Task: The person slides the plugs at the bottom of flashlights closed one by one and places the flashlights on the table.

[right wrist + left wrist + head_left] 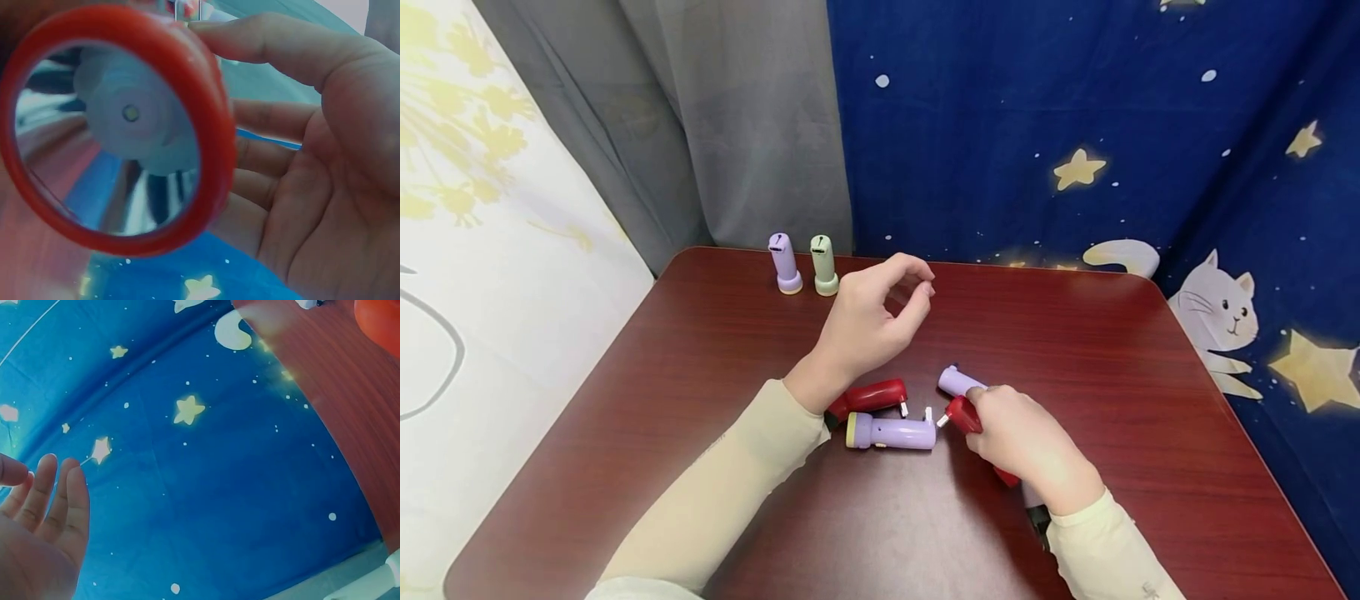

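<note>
My right hand (1026,437) holds a red flashlight (964,414) by its body, its white plug prongs pointing left; the red-rimmed lens (215,144) fills much of the right wrist view, with thumb and fingers (269,37) around the body. Partly behind that hand lies a purple flashlight (957,382). My left hand (872,317) hovers over the table with bent, relaxed fingers and nothing in its grasp. Below its wrist lie another red flashlight (882,395), partly covered by the sleeve, and a second purple flashlight (901,433) with its prongs out.
At the back left of the dark red table (700,333), a purple flashlight (786,265) and a green flashlight (823,267) stand upright on their lens ends, side by side. Grey and blue star-patterned curtains (970,125) hang behind the table's far edge.
</note>
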Available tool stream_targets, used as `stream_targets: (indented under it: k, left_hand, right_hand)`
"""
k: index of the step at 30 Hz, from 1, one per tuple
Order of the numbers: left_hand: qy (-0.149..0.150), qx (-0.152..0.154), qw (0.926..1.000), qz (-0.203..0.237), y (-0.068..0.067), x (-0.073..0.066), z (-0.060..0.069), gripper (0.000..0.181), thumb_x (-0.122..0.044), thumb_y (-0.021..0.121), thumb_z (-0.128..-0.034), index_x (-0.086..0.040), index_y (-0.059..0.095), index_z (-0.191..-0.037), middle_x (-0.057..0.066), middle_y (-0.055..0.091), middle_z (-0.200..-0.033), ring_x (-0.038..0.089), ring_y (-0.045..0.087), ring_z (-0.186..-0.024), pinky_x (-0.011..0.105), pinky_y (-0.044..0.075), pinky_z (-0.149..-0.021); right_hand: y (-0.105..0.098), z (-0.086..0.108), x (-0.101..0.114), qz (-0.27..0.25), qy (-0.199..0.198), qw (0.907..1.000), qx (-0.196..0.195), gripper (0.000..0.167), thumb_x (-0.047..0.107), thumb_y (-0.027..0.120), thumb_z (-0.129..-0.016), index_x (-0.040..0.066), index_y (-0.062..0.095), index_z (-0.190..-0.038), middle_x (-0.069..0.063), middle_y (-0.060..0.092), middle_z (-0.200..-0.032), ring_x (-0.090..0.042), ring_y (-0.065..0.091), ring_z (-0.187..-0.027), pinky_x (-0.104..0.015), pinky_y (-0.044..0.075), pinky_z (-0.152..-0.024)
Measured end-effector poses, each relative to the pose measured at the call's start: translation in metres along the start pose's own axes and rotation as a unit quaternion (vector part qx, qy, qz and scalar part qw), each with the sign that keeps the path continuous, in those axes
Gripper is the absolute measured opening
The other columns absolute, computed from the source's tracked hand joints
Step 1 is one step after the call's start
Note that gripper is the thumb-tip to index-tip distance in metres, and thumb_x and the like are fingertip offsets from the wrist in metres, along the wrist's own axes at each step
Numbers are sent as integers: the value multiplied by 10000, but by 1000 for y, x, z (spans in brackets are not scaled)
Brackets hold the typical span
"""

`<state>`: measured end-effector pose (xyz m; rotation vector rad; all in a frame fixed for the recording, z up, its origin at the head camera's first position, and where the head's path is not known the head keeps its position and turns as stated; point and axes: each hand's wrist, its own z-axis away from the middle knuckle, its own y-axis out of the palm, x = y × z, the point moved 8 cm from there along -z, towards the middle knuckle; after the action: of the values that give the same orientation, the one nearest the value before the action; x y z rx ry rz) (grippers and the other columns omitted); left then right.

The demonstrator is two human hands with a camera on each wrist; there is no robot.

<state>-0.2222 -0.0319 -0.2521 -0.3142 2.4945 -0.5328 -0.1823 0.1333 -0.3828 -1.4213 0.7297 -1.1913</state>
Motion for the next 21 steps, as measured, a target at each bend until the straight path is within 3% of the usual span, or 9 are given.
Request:
stream_targets:
  k: [9, 17, 21]
  left_hand:
    - [-239, 254, 9993, 116, 4, -4, 1, 66, -81, 663, -991, -56, 704, -1037, 27, 776, -899, 83, 708, -786, 248, 629, -751]
    - [-531, 800, 9949, 307, 12, -22, 2, 102, -100, 679, -994, -68, 717, -1083, 25, 746, -992, 89, 709, -839, 257, 647, -811]
    - [-1032, 935, 9899, 265, 12, -20, 4, 246, -157, 757, -972, -89, 694, -1200, 26, 726, -1142, 120, 708, -996, 277, 647, -904]
  right_hand:
    - [-34, -2, -7, -388, 75, 9982, -444, 551, 141, 839, -853, -3, 647, -1349, -155, 712, -1128, -250, 685, -880, -422, 640, -774]
    - [-70, 1, -3, -838, -168, 9847, -1520, 513, 106, 803, -857, 25, 653, -1340, -149, 669, -1179, -294, 675, -966, -494, 639, -857]
    - [-85, 3, 7, -1021, -394, 9742, -1975, 478, 103, 793, -873, 29, 658, -1325, -126, 655, -1162, -272, 660, -946, -459, 641, -848]
